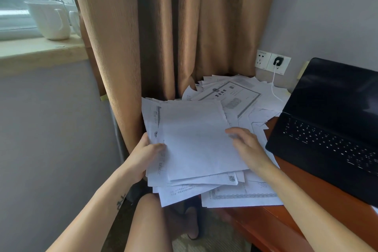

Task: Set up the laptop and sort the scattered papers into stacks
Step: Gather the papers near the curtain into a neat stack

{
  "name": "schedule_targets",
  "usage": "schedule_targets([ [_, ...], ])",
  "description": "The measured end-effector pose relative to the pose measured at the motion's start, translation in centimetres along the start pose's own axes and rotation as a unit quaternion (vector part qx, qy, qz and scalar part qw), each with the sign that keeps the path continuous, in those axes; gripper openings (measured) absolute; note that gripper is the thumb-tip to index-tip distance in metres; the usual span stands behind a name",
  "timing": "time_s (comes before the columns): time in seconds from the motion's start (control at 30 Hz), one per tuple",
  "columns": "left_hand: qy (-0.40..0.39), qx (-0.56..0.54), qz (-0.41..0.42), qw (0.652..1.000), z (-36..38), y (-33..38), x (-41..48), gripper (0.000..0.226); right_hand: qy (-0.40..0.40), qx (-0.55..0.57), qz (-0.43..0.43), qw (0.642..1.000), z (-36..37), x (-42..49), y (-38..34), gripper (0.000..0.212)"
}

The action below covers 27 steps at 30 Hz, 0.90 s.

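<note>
Reddish wooden desk fills the near right. At its left corner, my left hand grips the left edge of a paper bundle, thumb on top. My right hand lies on the top sheet's right edge; pinching or only resting, I cannot tell. The bundle's long side runs away from me, between both hands. Loose papers lie beyond it, nearer the right hand. Further right stands the open laptop, screen dark; a curtain hangs behind.

One laptop. Two hands: left hand, right hand. Overlapping papers: too many to count. Two wall sockets, one charger plug, one white cable. Two white cups on windowsill.
</note>
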<state>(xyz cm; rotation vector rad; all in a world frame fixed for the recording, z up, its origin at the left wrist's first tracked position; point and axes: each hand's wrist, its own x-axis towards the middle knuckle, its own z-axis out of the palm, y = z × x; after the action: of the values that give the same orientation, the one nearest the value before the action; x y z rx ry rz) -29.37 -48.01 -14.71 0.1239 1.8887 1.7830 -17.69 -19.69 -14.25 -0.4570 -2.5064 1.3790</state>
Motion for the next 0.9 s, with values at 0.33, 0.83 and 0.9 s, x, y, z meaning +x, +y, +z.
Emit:
schedule_targets([
  [0.33, 0.031, -0.007, 0.017, 0.999, 1.0, -0.8, 0.2, 0.046, 0.103, 0.077, 0.078, 0.989, 1.2, 1.6, -0.5, 0.037],
  [0.83, 0.024, 0.022, 0.027, 0.999, 1.0, -1.1, 0.6, 0.049, 0.123, 0.127, 0.096, 0.979, -2.3, 1.6, 2.0, 0.015],
  [0.9, 0.016, 0.032, 0.021, 0.999, 0.7, -1.0, 0.7, 0.054, 0.128, 0.148, 0.101, 0.976, -2.5, 1.6, 2.0, 0.013],
])
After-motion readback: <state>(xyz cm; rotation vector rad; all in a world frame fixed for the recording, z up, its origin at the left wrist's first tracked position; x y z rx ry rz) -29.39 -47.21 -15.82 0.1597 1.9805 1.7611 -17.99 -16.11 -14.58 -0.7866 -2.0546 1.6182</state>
